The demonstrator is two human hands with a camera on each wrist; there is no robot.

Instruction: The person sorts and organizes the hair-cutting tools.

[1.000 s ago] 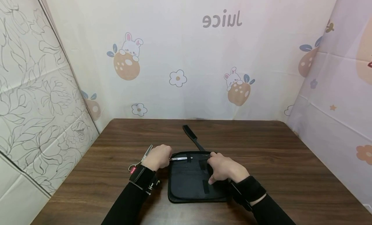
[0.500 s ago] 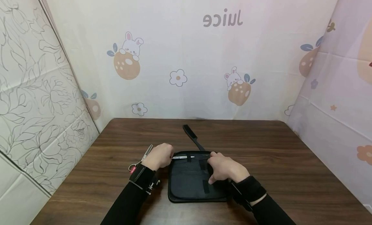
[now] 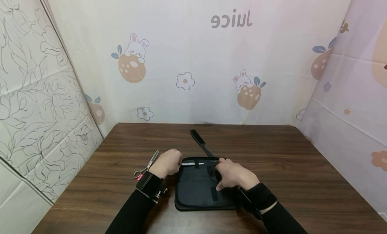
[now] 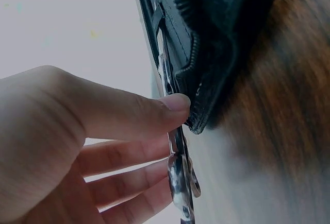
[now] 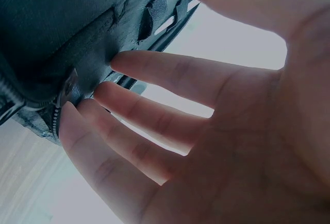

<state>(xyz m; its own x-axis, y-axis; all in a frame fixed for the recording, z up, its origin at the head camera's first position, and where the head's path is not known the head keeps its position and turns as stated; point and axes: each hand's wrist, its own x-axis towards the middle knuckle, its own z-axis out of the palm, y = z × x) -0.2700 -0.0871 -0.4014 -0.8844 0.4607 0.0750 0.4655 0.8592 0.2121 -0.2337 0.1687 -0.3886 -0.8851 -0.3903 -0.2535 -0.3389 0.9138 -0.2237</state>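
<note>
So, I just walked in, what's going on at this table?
A person is working at a black zip case on a wooden table. The left grip pinches a pair of silver scissors near the handles, with the blades running under a loop on the case. The right grip rests on the case's right side, fingers mostly straight. A black comb lies just beyond the case, and what look like thinning scissors with a red tag lie to the left.
</note>
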